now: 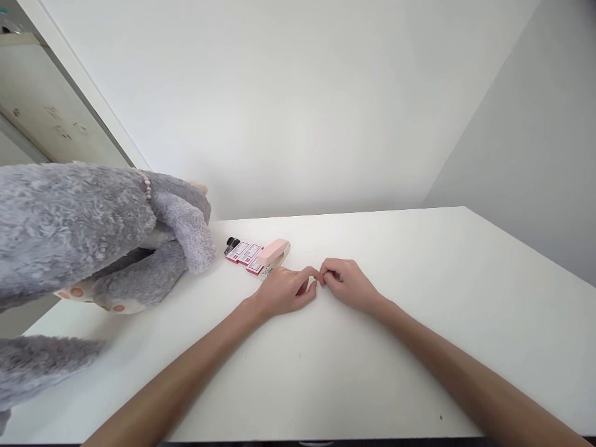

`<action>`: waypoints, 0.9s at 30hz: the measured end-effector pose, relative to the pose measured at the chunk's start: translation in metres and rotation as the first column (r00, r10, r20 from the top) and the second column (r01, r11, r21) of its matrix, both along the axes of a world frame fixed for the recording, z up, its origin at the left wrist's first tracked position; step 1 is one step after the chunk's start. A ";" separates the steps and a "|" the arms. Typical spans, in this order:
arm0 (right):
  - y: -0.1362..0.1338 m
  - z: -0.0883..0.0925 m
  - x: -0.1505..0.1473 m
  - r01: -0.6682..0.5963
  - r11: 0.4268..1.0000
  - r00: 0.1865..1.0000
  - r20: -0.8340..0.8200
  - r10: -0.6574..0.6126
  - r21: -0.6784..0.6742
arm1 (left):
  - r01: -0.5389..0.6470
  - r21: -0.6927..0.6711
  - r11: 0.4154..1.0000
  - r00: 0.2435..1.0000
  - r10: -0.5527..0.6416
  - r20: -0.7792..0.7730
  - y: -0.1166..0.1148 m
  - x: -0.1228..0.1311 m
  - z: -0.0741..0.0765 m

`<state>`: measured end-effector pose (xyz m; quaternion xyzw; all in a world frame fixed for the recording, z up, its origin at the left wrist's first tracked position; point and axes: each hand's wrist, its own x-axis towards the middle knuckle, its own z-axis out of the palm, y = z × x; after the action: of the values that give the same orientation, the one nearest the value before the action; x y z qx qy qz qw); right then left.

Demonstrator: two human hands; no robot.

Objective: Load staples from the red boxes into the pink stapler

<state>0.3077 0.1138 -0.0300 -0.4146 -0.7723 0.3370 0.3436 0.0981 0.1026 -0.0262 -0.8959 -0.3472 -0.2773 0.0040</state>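
Note:
My left hand (291,290) rests on the white table with thumb and index finger curled almost together in a pinch. Close against its fingertips, my right hand (349,282) has its fingers folded inward, also pinching. Anything between the fingertips is too small to make out. Just beyond my left hand lies a pink stapler (272,252), its pale base partly covered by the hand. Small red-and-white boxes (250,254) with printed labels sit beside the stapler on its left. A small black object (232,244) is at their far end.
A large grey plush toy (69,223) leans over the table's left side, with a beaded string (147,185) around part of it. The white table (419,261) meets a white wall (298,112) at the back. A pale cabinet (56,112) stands at the far left.

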 end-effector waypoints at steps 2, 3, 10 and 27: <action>0.001 0.000 0.001 0.011 0.999 1.000 -0.025 -0.012 -0.045 | -0.051 -0.042 0.998 0.999 0.050 -0.015 -0.002 0.002 0.000; 0.001 0.000 0.001 0.013 0.998 0.999 -0.035 -0.016 -0.064 | -0.075 -0.063 0.995 0.997 0.074 -0.027 -0.003 0.003 0.000; 0.000 0.001 0.004 0.011 0.991 0.998 -0.053 -0.018 -0.137 | -0.198 -0.160 0.967 0.979 0.186 -0.083 -0.012 0.007 0.005; -0.006 0.001 0.002 -0.037 0.998 0.997 0.072 0.041 -0.053 | -0.249 -0.231 0.941 0.966 0.226 -0.122 -0.015 0.009 0.006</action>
<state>0.3096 0.1083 -0.0288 -0.4203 -0.7833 0.3482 0.2977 0.1070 0.0880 -0.0200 -0.8531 -0.4836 -0.1875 -0.0564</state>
